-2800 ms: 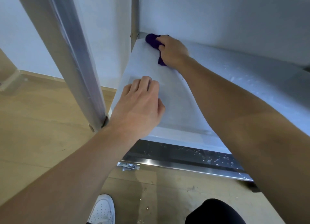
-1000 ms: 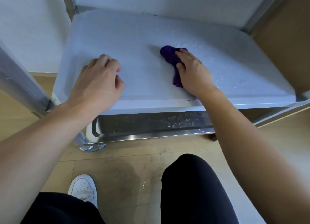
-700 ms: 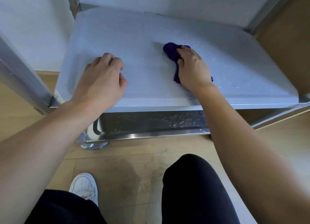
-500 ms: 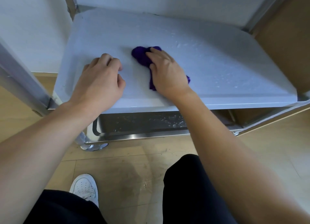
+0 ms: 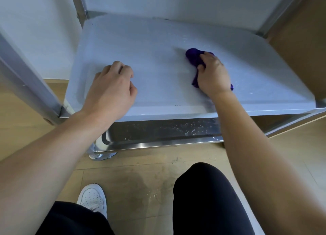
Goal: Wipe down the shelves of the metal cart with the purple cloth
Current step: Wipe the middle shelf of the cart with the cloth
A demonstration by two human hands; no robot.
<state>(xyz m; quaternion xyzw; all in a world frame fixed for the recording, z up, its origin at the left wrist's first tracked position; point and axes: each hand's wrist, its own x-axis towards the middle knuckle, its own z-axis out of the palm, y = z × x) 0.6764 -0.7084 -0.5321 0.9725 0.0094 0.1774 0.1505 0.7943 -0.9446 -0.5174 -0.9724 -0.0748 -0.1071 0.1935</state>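
The metal cart's middle shelf (image 5: pixel 158 41) is a pale grey tray with a raised rim. My right hand (image 5: pixel 212 75) grips the crumpled purple cloth (image 5: pixel 193 57) and presses it on the shelf's right half. My left hand (image 5: pixel 112 92) rests on the shelf's front left part with its fingers curled under, holding nothing. Below, the lower shelf (image 5: pixel 158 130) is shiny steel with water drops on it.
Cart posts stand at the near left (image 5: pixel 30 83), back left (image 5: pixel 79 4) and back right (image 5: pixel 278 11). A caster (image 5: pixel 100 154) sits on the wooden floor. My white shoe (image 5: pixel 92 198) and black-clad knees are below. A white wall is behind.
My right hand slid the cloth left toward my left hand, then back right to the shelf's right half. My left hand has stayed in place.
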